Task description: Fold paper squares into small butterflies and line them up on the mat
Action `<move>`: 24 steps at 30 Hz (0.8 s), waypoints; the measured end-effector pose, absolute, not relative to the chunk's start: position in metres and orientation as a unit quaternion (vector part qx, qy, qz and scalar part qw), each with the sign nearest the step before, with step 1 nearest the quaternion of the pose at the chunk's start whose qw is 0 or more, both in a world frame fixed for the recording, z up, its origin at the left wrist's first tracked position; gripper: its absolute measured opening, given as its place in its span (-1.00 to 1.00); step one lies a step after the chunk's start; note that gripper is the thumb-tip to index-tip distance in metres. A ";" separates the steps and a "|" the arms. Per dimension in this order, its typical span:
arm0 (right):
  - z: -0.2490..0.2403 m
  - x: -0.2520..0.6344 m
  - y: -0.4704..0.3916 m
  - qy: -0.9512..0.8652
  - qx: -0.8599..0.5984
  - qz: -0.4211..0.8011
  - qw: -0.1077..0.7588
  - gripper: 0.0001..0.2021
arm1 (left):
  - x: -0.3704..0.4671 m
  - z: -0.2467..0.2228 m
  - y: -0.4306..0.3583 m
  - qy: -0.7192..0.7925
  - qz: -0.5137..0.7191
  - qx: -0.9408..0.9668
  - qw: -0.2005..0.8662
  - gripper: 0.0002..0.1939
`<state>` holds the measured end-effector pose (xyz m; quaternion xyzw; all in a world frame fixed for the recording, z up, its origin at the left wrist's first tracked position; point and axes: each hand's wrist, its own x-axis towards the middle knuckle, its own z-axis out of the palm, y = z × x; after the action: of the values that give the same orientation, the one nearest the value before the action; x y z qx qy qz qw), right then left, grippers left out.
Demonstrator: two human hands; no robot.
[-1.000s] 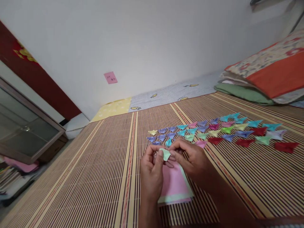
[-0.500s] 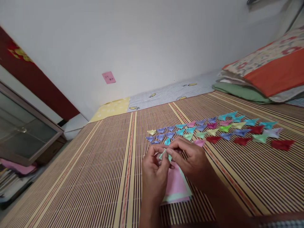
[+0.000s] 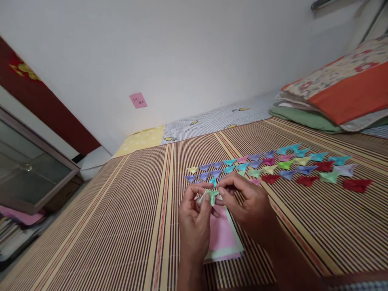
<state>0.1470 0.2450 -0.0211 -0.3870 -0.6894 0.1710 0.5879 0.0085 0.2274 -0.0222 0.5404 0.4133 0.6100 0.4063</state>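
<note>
My left hand (image 3: 194, 220) and my right hand (image 3: 247, 200) pinch a small light green folded paper piece (image 3: 209, 195) between their fingertips, just above a striped bamboo mat (image 3: 127, 218). Under the hands lies a small stack of paper sheets (image 3: 222, 238), pink on top with a green edge. Beyond the hands, several small folded paper shapes (image 3: 279, 167) in blue, purple, green, pink, yellow and red lie in rows on the mat, running to the right.
Folded blankets and a pillow (image 3: 336, 95) are piled at the far right. A white wall (image 3: 182, 52) with a pink sticky note (image 3: 138, 100) stands behind. A glass-fronted cabinet (image 3: 27, 165) and piled papers sit at the left, beside the mat's edge.
The green paper has been folded smaller and now shows a winged shape between my fingertips. Both hands stayed in about the same place over the paper stack.
</note>
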 end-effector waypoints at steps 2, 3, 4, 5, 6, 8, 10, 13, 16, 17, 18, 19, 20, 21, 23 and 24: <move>-0.021 0.148 0.246 -0.695 -0.376 0.171 0.589 -0.87 | 0.008 -0.023 0.228 0.413 0.607 0.544 0.406 -0.88; -0.021 0.149 0.246 -0.696 -0.370 0.171 0.590 -0.87 | 0.007 -0.023 0.229 0.413 0.606 0.546 0.405 -0.88; -0.021 0.150 0.247 -0.699 -0.364 0.172 0.591 -0.87 | 0.006 -0.023 0.229 0.412 0.605 0.548 0.406 -0.87; -0.022 0.151 0.248 -0.702 -0.358 0.172 0.591 -0.85 | 0.006 -0.023 0.229 0.411 0.604 0.549 0.406 -0.87; -0.022 0.153 0.248 -0.708 -0.350 0.172 0.589 -0.83 | 0.006 -0.022 0.229 0.411 0.603 0.550 0.407 -0.87; -0.023 0.156 0.248 -0.721 -0.335 0.175 0.581 -0.80 | 0.005 -0.022 0.229 0.415 0.599 0.553 0.403 -0.87; -0.024 0.157 0.248 -0.729 -0.340 0.178 0.567 -0.80 | 0.006 -0.022 0.228 0.424 0.591 0.565 0.390 -0.88; -0.024 0.155 0.246 -0.727 -0.377 0.161 0.551 -0.85 | 0.007 -0.025 0.227 0.438 0.570 0.597 0.355 -0.89; -0.025 0.151 0.245 -0.727 -0.393 0.135 0.547 -0.87 | 0.008 -0.029 0.227 0.445 0.561 0.610 0.339 -0.88; -0.026 0.150 0.245 -0.727 -0.394 0.131 0.547 -0.87 | 0.009 -0.029 0.227 0.444 0.562 0.608 0.341 -0.88; -0.025 0.149 0.245 -0.726 -0.395 0.130 0.548 -0.87 | 0.010 -0.030 0.227 0.441 0.564 0.606 0.347 -0.87; -0.025 0.148 0.244 -0.724 -0.398 0.133 0.547 -0.87 | 0.011 -0.030 0.226 0.436 0.566 0.602 0.357 -0.88; -0.024 0.148 0.244 -0.723 -0.400 0.137 0.546 -0.87 | 0.012 -0.030 0.226 0.430 0.567 0.598 0.370 -0.88; -0.023 0.148 0.243 -0.724 -0.402 0.142 0.543 -0.86 | 0.013 -0.030 0.225 0.424 0.567 0.594 0.381 -0.89; -0.021 0.148 0.242 -0.727 -0.404 0.146 0.536 -0.85 | 0.014 -0.029 0.224 0.423 0.567 0.589 0.391 -0.92; -0.020 0.148 0.241 -0.730 -0.403 0.145 0.533 -0.84 | 0.014 -0.029 0.223 0.428 0.565 0.592 0.382 -0.94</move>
<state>0.1481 0.2413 -0.0198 -0.4029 -0.7296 0.1449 0.5333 0.0142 0.2231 -0.0285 0.5923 0.4284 0.5651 0.3825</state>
